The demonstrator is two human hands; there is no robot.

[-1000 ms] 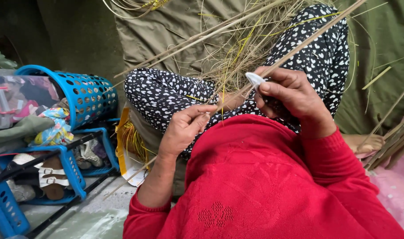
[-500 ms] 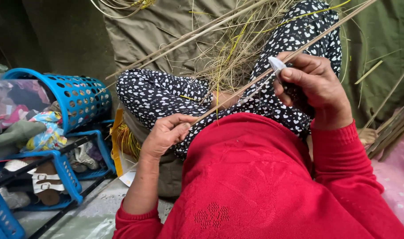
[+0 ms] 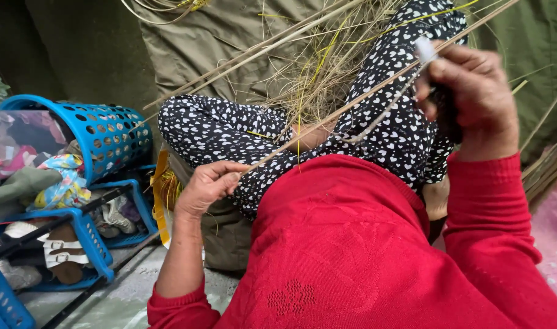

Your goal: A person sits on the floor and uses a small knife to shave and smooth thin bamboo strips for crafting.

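Long thin tan reed stalk (image 3: 364,97) runs as a straight, dry, pale-brown line from lower left to upper right across the person's lap, over the black trousers with white hearts (image 3: 229,131). Its near end sits pinched in the left hand (image 3: 208,186), whose grip is closed narrow around it with fingers curled. From that grip the stalk rises up and rightward to the right hand (image 3: 473,100), which is closed around a dark-handled knife with a pale blade (image 3: 426,52); the blade tip meets the stalk just above that grip. A thin curl of peeled fibre (image 3: 376,122) hangs below the stalk, between the two grips. Loose dry straw and yellow-green grass (image 3: 321,73) lies piled beyond the left grip. Left of the left grip a round blue perforated plastic basket (image 3: 101,131) lies tipped, holding crumpled cloth, and below it blue plastic crates (image 3: 86,234) hold white sandals (image 3: 56,253).
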